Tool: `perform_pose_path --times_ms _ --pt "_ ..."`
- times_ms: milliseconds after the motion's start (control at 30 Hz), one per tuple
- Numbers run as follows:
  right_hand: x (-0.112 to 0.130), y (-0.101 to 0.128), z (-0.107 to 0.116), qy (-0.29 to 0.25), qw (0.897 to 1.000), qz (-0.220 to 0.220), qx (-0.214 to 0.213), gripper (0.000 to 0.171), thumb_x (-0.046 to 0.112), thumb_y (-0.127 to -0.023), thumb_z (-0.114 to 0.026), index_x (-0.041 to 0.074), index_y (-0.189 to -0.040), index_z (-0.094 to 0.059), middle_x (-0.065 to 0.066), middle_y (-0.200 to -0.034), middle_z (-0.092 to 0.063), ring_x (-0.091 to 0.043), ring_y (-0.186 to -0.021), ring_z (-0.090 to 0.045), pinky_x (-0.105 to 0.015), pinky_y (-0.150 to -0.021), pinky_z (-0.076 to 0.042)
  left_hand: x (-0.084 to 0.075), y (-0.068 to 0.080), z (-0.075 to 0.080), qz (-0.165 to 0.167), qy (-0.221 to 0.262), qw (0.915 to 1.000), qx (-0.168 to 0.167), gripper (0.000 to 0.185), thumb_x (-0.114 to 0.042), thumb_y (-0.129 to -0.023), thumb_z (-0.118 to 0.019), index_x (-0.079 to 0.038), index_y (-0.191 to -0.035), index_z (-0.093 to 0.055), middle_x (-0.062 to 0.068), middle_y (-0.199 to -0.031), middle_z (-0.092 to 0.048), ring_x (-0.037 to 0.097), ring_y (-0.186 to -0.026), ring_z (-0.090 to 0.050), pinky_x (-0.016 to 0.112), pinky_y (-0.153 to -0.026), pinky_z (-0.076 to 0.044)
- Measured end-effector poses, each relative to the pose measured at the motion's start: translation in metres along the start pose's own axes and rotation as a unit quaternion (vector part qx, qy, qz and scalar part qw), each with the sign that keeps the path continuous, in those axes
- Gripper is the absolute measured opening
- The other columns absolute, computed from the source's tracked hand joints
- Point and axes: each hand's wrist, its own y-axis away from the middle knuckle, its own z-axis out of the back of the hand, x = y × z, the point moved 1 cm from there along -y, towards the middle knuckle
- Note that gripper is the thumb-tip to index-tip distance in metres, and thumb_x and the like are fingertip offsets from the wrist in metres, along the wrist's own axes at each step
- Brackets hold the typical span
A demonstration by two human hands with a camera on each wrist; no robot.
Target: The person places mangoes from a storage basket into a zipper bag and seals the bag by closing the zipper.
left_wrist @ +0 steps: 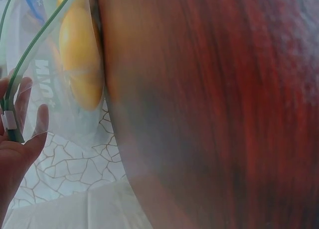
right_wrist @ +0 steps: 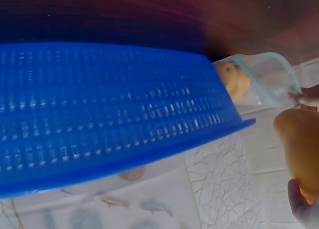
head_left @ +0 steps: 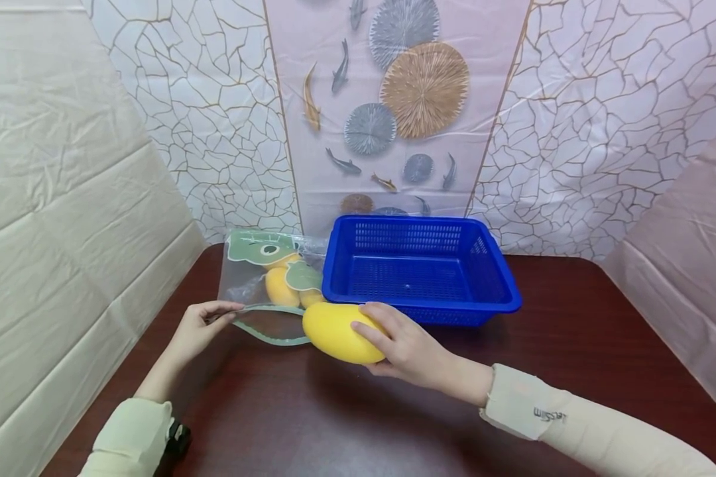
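In the head view my right hand (head_left: 408, 348) grips a large yellow mango (head_left: 340, 334), its narrow end beside the mouth of a clear zip bag (head_left: 241, 278). That bag carries a green cartoon print with an eye and a green-edged mouth that gapes open. Through the plastic show yellow fruits (head_left: 282, 286) like the one I hold. My left hand (head_left: 199, 328) pinches the left end of the bag's mouth. A white zip slider (left_wrist: 9, 120) sits there between thumb and fingers in the left wrist view. In the right wrist view the held mango (right_wrist: 301, 144) hangs near the bag's mouth.
A blue plastic basket (head_left: 420, 310) with slotted walls stands right behind the mango, its left side against the bag. All this is on a dark red-brown wooden table (head_left: 549, 358). Patterned cloth (head_left: 227, 119) hangs behind, and pale cloth walls flank both sides.
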Motion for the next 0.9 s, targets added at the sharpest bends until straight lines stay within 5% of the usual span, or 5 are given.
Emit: perform_pose_path --times_ms 200,400,700,900 --pt "0.003 -0.003 -0.012 -0.003 1.0 0.015 -0.005 0.081 0.026 -0.057 -0.087 0.004 -0.124 -0.046 -0.021 -0.12 -0.052 -0.031 -0.11 -0.054 -0.04 -0.091 -0.05 -0.013 0.001 -0.002 -0.001 0.005 1.0 -0.005 0.015 0.008 -0.085 -0.061 0.016 -0.098 -0.064 -0.003 -0.091 -0.072 0.002 -0.081 -0.063 0.01 -0.067 -0.047" --pt "0.005 -0.004 -0.024 -0.003 1.0 0.027 -0.012 0.081 0.027 -0.057 -0.087 0.005 -0.124 -0.047 -0.02 -0.119 -0.053 -0.031 -0.108 -0.056 -0.039 -0.092 -0.05 -0.003 -0.001 -0.002 -0.002 0.008 1.0 -0.001 0.016 0.012 -0.084 -0.06 0.013 -0.098 -0.066 -0.009 -0.091 -0.071 -0.002 -0.081 -0.062 0.01 -0.066 -0.047" --pt "0.012 -0.006 -0.043 0.011 0.999 0.046 0.023 0.076 0.033 -0.061 -0.088 0.008 -0.123 -0.052 -0.019 -0.121 -0.054 -0.031 -0.109 -0.056 -0.037 -0.093 -0.05 0.002 -0.001 -0.001 0.007 0.003 1.0 -0.002 0.016 0.009 -0.084 -0.062 0.011 -0.1 -0.067 -0.013 -0.092 -0.07 -0.004 -0.081 -0.061 0.011 -0.066 -0.046" --pt "0.016 -0.012 -0.051 0.05 0.995 0.05 0.068 0.068 0.036 -0.068 -0.083 0.01 -0.124 -0.054 -0.018 -0.122 -0.056 -0.031 -0.113 -0.055 -0.036 -0.095 -0.048 -0.014 0.0 -0.003 0.006 0.005 1.0 -0.001 0.015 0.014 -0.083 -0.059 0.016 -0.097 -0.064 -0.01 -0.09 -0.071 -0.003 -0.079 -0.061 0.01 -0.065 -0.046"
